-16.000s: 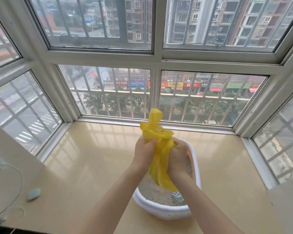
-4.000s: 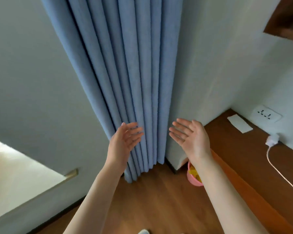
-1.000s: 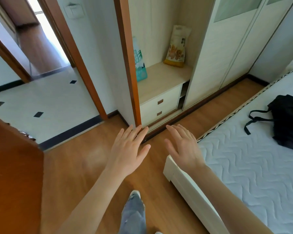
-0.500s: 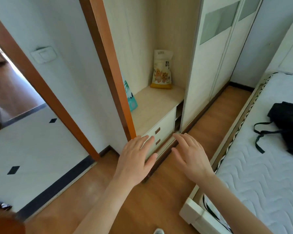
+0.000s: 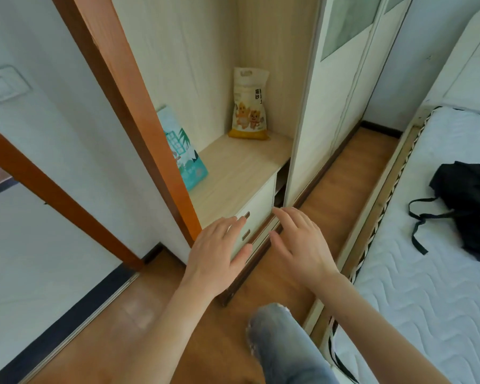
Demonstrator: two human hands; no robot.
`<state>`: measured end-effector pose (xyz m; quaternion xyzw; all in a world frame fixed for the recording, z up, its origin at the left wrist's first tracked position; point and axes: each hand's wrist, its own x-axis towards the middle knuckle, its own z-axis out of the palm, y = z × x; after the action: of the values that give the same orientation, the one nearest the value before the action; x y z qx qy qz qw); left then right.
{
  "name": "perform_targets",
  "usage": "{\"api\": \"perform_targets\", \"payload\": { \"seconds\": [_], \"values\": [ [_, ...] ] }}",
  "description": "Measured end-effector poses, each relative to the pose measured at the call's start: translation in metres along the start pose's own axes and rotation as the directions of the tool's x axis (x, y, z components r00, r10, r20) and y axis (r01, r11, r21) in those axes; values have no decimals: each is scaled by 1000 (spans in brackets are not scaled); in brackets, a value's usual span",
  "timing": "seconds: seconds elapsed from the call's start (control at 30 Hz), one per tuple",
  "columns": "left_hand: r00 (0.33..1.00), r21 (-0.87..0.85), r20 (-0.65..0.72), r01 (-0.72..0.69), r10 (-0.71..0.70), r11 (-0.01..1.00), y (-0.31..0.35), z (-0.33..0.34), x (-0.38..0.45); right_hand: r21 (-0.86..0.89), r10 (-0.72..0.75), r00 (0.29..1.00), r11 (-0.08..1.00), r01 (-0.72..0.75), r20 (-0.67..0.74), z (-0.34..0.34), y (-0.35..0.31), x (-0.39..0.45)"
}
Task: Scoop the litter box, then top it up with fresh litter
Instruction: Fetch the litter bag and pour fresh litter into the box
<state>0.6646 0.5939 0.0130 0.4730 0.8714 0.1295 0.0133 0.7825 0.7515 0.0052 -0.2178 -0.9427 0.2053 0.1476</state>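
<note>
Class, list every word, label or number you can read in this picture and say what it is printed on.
"猫砂": seems to read so, in dark characters down the upper right of the yellow and white bag on the shelf; blurred, so uncertain.
Other print on that bag: too small to read.
Teal bag, partly hidden by the door frame: print too blurred to read.

yellow litter bag [image 5: 249, 105]: white upper part, yellow base, cartoon animals printed on the front; upright at the back of the shelf, well beyond the fingertips.
teal litter bag [image 5: 185, 155]: teal and white, leaf print; leaning upright, left of the fingers, partly hidden.
</note>
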Motion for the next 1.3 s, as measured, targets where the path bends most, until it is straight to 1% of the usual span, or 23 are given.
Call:
{"api": "perform_targets", "payload": {
  "seconds": [0.13, 0.3, 0.47, 0.57, 0.67, 0.9, 1.17, 1.3],
  "values": [
    [999, 34, -16, 47, -47, 998, -12, 9, 48, 9, -68, 998, 998, 68, 10, 13, 26, 65],
    [976, 62, -34, 217, -215, 974, -29, 30, 128, 27, -229, 969, 973, 227, 90, 28, 63, 167],
    [923, 23, -33, 385, -384, 923, -35, 34, 204, 45, -358, 919, 933, 356, 161, 25, 98, 264],
    [876, 13, -49, 480, -479, 877, -42, 35, 241, 76, -435, 879, 900, 428, 196, 25, 113, 315],
    [836, 4, -65, 546, -545, 838, -55, 33, 272, 114, -498, 840, 867, 484, 215, 35, 121, 363],
    [751, 23, -104, 657, -652, 754, -106, 30, 321, 162, -616, 757, 787, 595, 218, 71, 105, 447],
    [687, -11, -161, 716, -708, 698, -174, 31, 360, 228, -698, 691, 715, 661, 187, 119, 73, 517],
    [646, -35, -195, 748, -738, 663, -206, 30, 381, 265, -743, 637, 669, 695, 206, 140, 58, 555]
  ]
}}
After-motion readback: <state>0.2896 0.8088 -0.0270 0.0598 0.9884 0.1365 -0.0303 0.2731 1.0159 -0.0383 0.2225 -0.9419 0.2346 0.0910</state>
